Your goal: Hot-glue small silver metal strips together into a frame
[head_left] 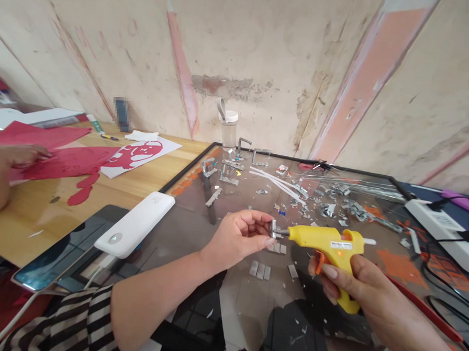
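My right hand point(347, 281) is wrapped round the handle of a yellow hot glue gun point(317, 238), with fingers at its orange trigger point(320, 264). A whitish glue stick point(370, 242) pokes out of the gun's back end. Between thumb and fingers, my left hand point(243, 233) pinches a small grey strip point(273, 228). The gun's metal nozzle points left and meets or nearly meets that strip; contact is hard to tell. Below on the dark glass top lie several small grey rectangular pieces point(260, 270), and one lone grey piece point(293, 271) to their right.
Grey scraps point(329, 209), white sticks point(277, 183) and a lidded clear jar point(229, 130) are farther back. On the left stand a white power bank point(135, 224) and a phone point(69, 245). Another person's hand point(23, 159) rests on red paper point(70, 161). A power strip point(447, 228) with cables is at right.
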A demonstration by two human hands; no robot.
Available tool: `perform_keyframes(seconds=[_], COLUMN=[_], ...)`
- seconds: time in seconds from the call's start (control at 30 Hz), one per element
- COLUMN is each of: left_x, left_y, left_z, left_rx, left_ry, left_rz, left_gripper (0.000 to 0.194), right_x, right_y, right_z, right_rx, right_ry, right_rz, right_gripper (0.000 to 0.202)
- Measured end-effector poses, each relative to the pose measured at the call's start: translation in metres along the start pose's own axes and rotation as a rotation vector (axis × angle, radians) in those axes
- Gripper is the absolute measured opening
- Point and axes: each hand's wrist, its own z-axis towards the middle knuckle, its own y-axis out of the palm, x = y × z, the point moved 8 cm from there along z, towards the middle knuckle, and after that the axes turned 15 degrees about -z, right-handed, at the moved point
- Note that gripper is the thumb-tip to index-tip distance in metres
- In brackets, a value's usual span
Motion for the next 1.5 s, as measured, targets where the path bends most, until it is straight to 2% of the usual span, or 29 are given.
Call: perform_keyframes(seconds=[0.1,0.37,0.53,0.87,1.23,1.5], left_x=[0.0,-0.006,-0.004,-0.005,-0.007,-0.006], left_y=[0.0,0.007,0.005,0.002,0.007,0.007], left_z=[0.0,-0.004,-0.004,0.0,-0.003,-0.003], left_rx=[0.001,-0.066,-0.057,-0.035,-0.092,-0.075], left_ry=[0.006,-0.056,-0.046,-0.043,-0.068,-0.055], left_rz=[-0.014,-0.061,-0.055,-0.096,-0.104,-0.079], left_gripper=[0.034,0.033,0.033,0.032,0.032,0.033], right_x=[0.003,0.002,0.003,0.002,0.008,0.009], right_y=[0.001,-0.002,-0.001,0.011,0.002,0.003], right_z=[0.0,0.001,0.001,0.0,0.002,0.002], right_rx=[-0.019,0.03,0.017,-0.111,-0.026,-0.029], right_ry=[0.006,-0.006,-0.019,-0.029,0.01,0.018], right_rz=[-0.005,0.029,0.041,0.063,0.091,0.079], right_gripper=[0.045,0.046,0.043,0.041,0.042,0.042])
